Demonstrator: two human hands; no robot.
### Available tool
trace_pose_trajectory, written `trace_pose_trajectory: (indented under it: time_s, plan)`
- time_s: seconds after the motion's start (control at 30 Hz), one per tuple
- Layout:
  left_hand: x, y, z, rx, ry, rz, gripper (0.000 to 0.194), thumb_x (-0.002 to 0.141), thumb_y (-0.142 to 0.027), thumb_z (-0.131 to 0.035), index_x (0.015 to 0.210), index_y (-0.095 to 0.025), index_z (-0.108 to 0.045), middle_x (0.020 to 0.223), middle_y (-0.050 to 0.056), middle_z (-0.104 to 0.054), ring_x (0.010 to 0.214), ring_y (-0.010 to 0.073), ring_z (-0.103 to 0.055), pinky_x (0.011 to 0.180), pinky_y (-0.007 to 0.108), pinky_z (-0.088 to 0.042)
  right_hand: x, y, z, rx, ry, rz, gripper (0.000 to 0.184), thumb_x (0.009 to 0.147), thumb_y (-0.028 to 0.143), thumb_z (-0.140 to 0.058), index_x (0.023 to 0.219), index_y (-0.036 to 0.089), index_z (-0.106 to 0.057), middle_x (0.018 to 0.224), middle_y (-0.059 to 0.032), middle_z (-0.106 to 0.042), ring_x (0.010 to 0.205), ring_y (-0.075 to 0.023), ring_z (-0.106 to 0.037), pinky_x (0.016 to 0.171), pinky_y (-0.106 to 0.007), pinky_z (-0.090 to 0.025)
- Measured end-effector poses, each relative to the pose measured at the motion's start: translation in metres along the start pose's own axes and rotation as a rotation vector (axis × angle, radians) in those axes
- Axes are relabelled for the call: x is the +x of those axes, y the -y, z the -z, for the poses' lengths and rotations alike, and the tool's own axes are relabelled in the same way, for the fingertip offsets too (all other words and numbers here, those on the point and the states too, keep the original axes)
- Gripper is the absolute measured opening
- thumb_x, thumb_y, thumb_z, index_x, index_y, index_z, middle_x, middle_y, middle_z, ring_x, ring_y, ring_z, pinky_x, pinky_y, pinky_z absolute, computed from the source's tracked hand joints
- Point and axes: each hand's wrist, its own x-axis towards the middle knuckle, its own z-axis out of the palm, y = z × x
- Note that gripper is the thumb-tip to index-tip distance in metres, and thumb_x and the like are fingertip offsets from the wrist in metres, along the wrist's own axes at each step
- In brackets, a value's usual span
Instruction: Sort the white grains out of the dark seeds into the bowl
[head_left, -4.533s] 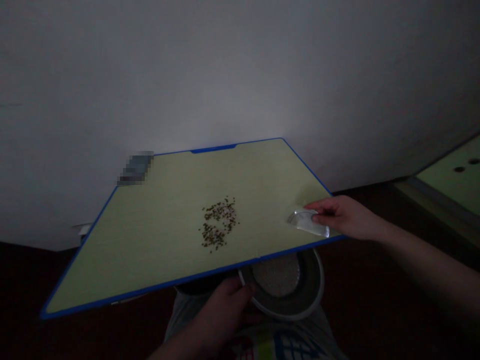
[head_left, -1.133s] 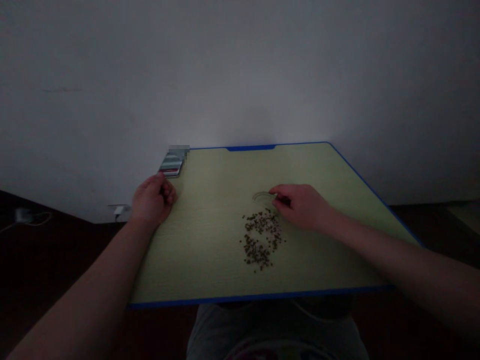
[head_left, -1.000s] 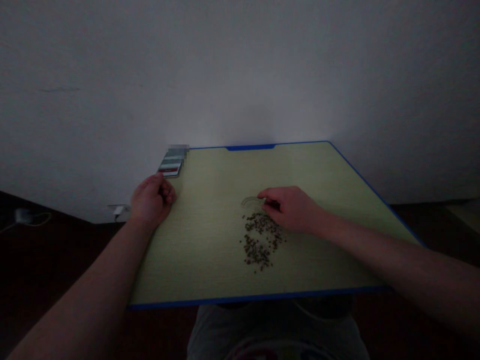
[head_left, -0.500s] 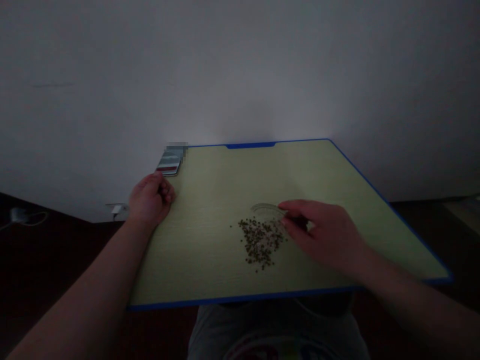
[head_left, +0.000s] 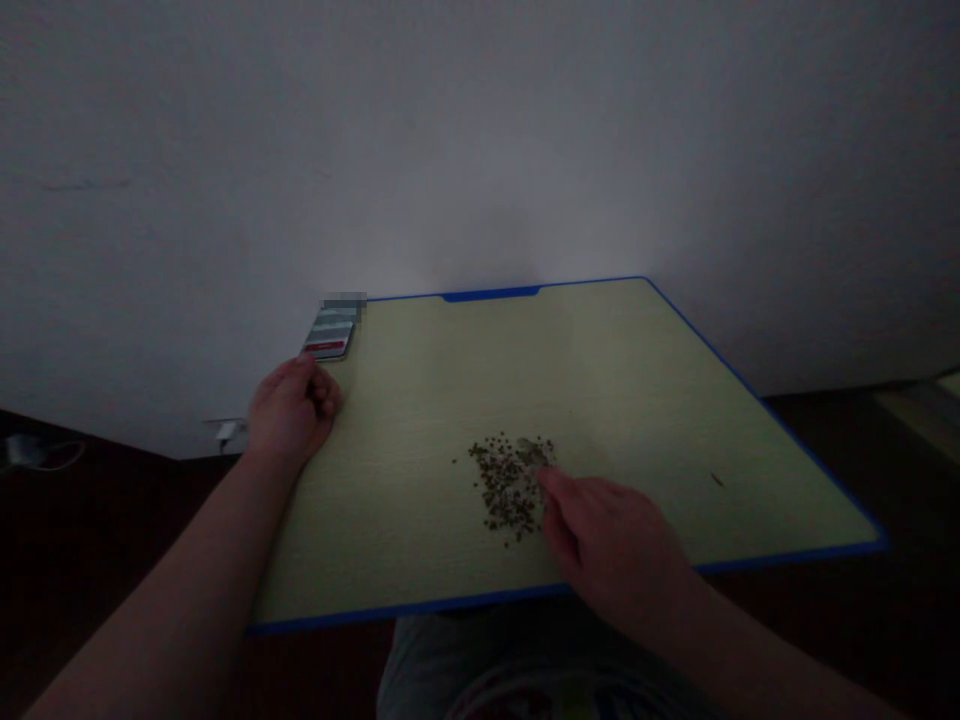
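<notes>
My left hand (head_left: 294, 410) rests on the table's left edge, its fingers curled closed with nothing visible in them, just in front of a phone (head_left: 328, 335) with a lit screen. A loose pile of small greenish-brown grains mixed with whitish ones (head_left: 506, 490) lies near the table's middle. My right hand (head_left: 607, 530) is at the pile's right side, thumb and fingers pinched together. From the pinch a small, greyish, see-through thing (head_left: 531, 450) reaches over the grains. Dim light and blur hide its exact shape.
The pale tabletop (head_left: 480, 370) has a blue rim and stands against a grey wall (head_left: 480, 150). A thin dark sliver (head_left: 718, 480) lies at its right. A white plug (head_left: 227, 432) is in the wall at the left.
My right hand has moved left and nearer to me, bringing the greyish thing down to the grains. The left hand stays in place. The view has shifted slightly.
</notes>
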Motion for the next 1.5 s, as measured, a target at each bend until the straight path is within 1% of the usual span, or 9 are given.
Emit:
trace_pose_trajectory:
  time_s: [0.13,0.3,0.53,0.7,0.87,1.03,1.13,1.2,1.5]
  plan:
    - [-0.002,-0.002,-0.002,-0.010,0.000,-0.002,0.030,0.081,-0.022,-0.060,0.055,-0.017,-0.046,0.048,-0.004,-0.042,0.037,0.0075,-0.037,0.033,0.021,-0.026,0.005,0.009,-0.016,-0.002,0.005,0.115,0.022,0.085,0.012,-0.050,0.102,0.011,-0.063,0.073,-0.0065,-0.070,0.064,-0.0188,-0.064,0.059,-0.030,-0.048]
    - [-0.001,0.000,-0.001,-0.019,-0.001,-0.012,0.031,0.079,-0.022,-0.064,0.055,-0.016,-0.046,0.048,-0.004,-0.042,0.038,0.0069,-0.037,0.034,0.020,-0.027,0.004,0.002,-0.019,0.019,0.010,0.020,0.020,0.085,0.013,-0.050,0.098,0.012,-0.065,0.071,-0.0056,-0.069,0.063,-0.0178,-0.064,0.057,-0.029,-0.046]
    - [0.000,-0.001,-0.001,-0.029,-0.007,-0.007,0.030,0.079,-0.020,-0.064,0.055,-0.016,-0.047,0.048,-0.004,-0.042,0.038,0.0073,-0.038,0.033,0.021,-0.028,0.002,-0.021,-0.007,-0.005,0.012,-0.129,0.022,0.087,0.017,-0.046,0.096,0.013,-0.066,0.074,-0.0055,-0.072,0.060,-0.0167,-0.066,0.059,-0.028,-0.049]
    - [0.000,-0.001,-0.002,-0.037,-0.004,0.000,0.028,0.078,-0.017,-0.062,0.054,-0.016,-0.047,0.048,-0.004,-0.043,0.037,0.0077,-0.037,0.032,0.021,-0.028,-0.003,-0.031,0.015,-0.018,-0.095,-0.173,0.021,0.089,0.020,-0.046,0.093,0.015,-0.066,0.069,-0.0030,-0.071,0.056,-0.0152,-0.065,0.058,-0.026,-0.049]
    - [0.001,0.000,-0.001,-0.018,-0.005,-0.003,0.029,0.080,-0.017,-0.060,0.054,-0.016,-0.047,0.047,-0.003,-0.043,0.037,0.0081,-0.038,0.032,0.021,-0.028,-0.016,-0.017,0.026,-0.004,-0.103,-0.096,0.020,0.092,0.021,-0.044,0.092,0.015,-0.063,0.069,-0.0032,-0.070,0.057,-0.0141,-0.064,0.058,-0.025,-0.048]
    - [0.001,0.001,-0.001,-0.020,-0.012,-0.003,0.029,0.079,-0.017,-0.060,0.054,-0.016,-0.046,0.047,-0.004,-0.042,0.037,0.0078,-0.037,0.032,0.021,-0.027,-0.020,0.011,0.010,0.060,-0.050,0.068,0.018,0.092,0.014,-0.042,0.099,0.014,-0.059,0.066,-0.0007,-0.065,0.057,-0.0140,-0.059,0.057,-0.027,-0.045]
    - [0.000,0.000,-0.001,-0.010,-0.013,-0.007,0.030,0.079,-0.016,-0.060,0.052,-0.016,-0.045,0.046,-0.004,-0.041,0.037,0.0079,-0.036,0.033,0.022,-0.027,-0.019,0.014,0.002,0.042,-0.048,0.112,0.019,0.090,0.012,-0.044,0.103,0.011,-0.058,0.067,-0.0014,-0.065,0.058,-0.0150,-0.059,0.057,-0.028,-0.045]
    - [0.000,0.000,-0.001,-0.006,-0.010,-0.018,0.030,0.079,-0.017,-0.060,0.052,-0.016,-0.045,0.046,-0.004,-0.041,0.037,0.0080,-0.036,0.033,0.022,-0.027,-0.019,0.009,0.003,0.029,-0.042,0.089,0.019,0.091,0.013,-0.043,0.102,0.011,-0.059,0.068,-0.0020,-0.066,0.059,-0.0150,-0.060,0.058,-0.028,-0.045]
    - [0.001,0.001,-0.002,0.003,0.025,-0.039,0.030,0.081,-0.014,-0.057,0.053,-0.016,-0.046,0.048,-0.003,-0.041,0.039,0.0075,-0.036,0.034,0.021,-0.028,-0.035,-0.038,0.023,-0.196,-0.076,-0.185,0.022,0.090,0.021,-0.046,0.090,0.015,-0.067,0.069,-0.0050,-0.071,0.058,-0.0160,-0.065,0.059,-0.027,-0.051]
